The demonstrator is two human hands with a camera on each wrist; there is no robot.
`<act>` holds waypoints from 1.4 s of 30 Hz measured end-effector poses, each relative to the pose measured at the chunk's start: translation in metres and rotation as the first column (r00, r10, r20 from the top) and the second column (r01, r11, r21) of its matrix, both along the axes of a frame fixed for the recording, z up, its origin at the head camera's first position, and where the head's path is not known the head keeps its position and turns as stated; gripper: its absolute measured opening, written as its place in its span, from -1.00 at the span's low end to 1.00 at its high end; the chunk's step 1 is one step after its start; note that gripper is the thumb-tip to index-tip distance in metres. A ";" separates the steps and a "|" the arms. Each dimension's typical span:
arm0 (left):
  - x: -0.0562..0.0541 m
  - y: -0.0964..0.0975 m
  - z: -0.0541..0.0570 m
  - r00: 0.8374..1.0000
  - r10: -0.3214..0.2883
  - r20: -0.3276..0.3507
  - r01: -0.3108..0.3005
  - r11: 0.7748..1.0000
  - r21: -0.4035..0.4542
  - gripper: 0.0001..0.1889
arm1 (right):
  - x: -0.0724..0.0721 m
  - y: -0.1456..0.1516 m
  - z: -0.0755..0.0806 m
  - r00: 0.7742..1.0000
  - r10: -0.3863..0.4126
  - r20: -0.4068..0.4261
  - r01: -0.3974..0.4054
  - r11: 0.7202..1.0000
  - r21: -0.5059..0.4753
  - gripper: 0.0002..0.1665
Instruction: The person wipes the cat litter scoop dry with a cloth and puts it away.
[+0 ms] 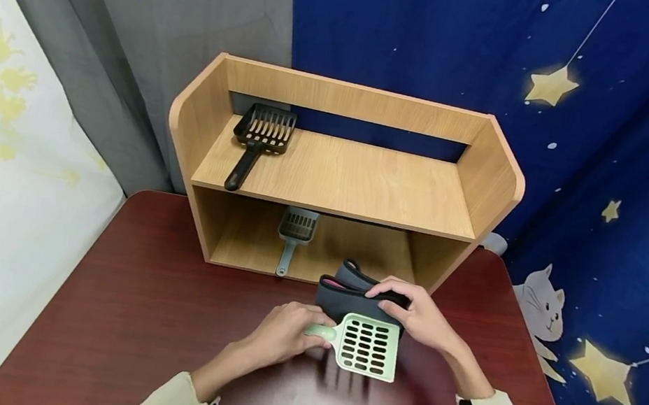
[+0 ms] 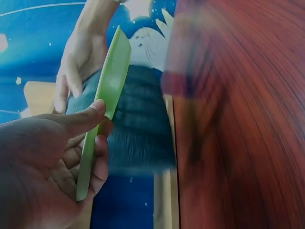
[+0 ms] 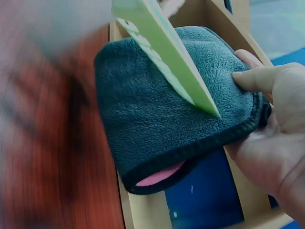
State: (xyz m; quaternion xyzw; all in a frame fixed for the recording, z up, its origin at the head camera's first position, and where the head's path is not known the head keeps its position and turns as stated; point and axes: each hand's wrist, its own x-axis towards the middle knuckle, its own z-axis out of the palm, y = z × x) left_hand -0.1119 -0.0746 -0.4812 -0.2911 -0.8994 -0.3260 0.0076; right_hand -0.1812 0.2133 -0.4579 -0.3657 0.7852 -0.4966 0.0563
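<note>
My left hand (image 1: 286, 331) grips the handle of a light green slotted litter scoop (image 1: 367, 346), thumb on one side and fingers curled round the other. Folded dark grey-blue cloth (image 1: 361, 302) with black edging is pinched in my right hand (image 1: 414, 310), just behind the scoop. A bit of pink shows inside its fold in the right wrist view. Scoop and cloth overlap in the head view; whether they touch I cannot tell. Edge-on in the left wrist view, the green scoop (image 2: 114, 71) stands in front of the cloth (image 2: 138, 124).
A two-tier wooden shelf (image 1: 342, 173) stands at the back of the dark red table (image 1: 162, 340). On its upper board lies a black slotted scoop (image 1: 263, 133); a smaller grey scoop (image 1: 298, 227) is on the lower level. Curtains (image 1: 428, 28) hang behind.
</note>
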 end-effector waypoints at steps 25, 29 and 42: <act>0.001 0.000 -0.004 0.999 0.002 -0.032 -0.001 1.000 0.028 -0.70 | -0.004 0.013 0.009 1.000 0.027 0.014 -0.027 1.000 0.010 -0.68; 0.001 0.008 -0.002 0.999 -0.029 -0.029 0.030 0.999 0.030 -0.69 | -0.003 -0.004 0.011 0.999 0.043 -0.014 -0.043 0.999 -0.020 -0.68; 0.002 -0.004 -0.006 0.996 0.044 -0.075 -0.042 0.999 0.024 -0.70 | 0.002 0.027 0.004 0.998 -0.055 0.004 0.054 0.997 0.049 -0.67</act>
